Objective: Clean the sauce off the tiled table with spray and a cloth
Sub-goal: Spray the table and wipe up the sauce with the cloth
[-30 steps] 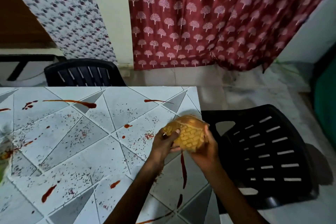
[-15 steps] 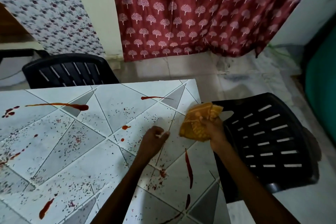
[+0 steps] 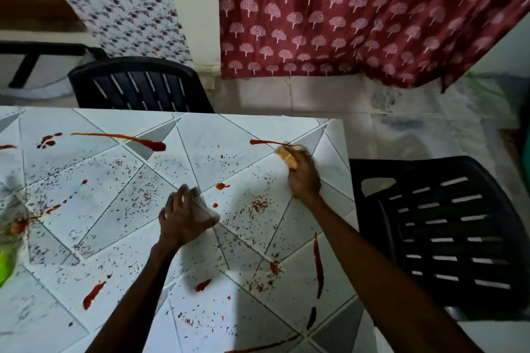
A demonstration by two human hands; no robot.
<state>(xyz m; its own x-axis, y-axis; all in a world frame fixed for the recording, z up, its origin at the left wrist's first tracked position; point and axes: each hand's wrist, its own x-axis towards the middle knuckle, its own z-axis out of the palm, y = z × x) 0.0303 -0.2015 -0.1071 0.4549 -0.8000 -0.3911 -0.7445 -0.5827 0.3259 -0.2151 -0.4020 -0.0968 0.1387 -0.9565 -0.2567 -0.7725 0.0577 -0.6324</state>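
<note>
The tiled table [image 3: 94, 218] is white and grey, marked with red sauce streaks [image 3: 317, 264] and many small flecks. My right hand [image 3: 304, 176] grips a bunched yellow cloth [image 3: 289, 155] and presses it on the table near the far right corner, at the end of a short red streak [image 3: 265, 142]. My left hand [image 3: 183, 216] rests flat on the table's middle with fingers spread. A blurred green and clear object [image 3: 7, 255] at the left edge may be the spray bottle.
A black plastic chair [image 3: 453, 232] stands close against the table's right side. Another black chair [image 3: 137, 86] is tucked in at the far side. A red patterned curtain [image 3: 358, 14] hangs behind, over a pale floor.
The cloth was in both hands above the table; my left hand let go and dropped flat onto the tiles. My right hand carried the cloth forward and down onto the far streak.
</note>
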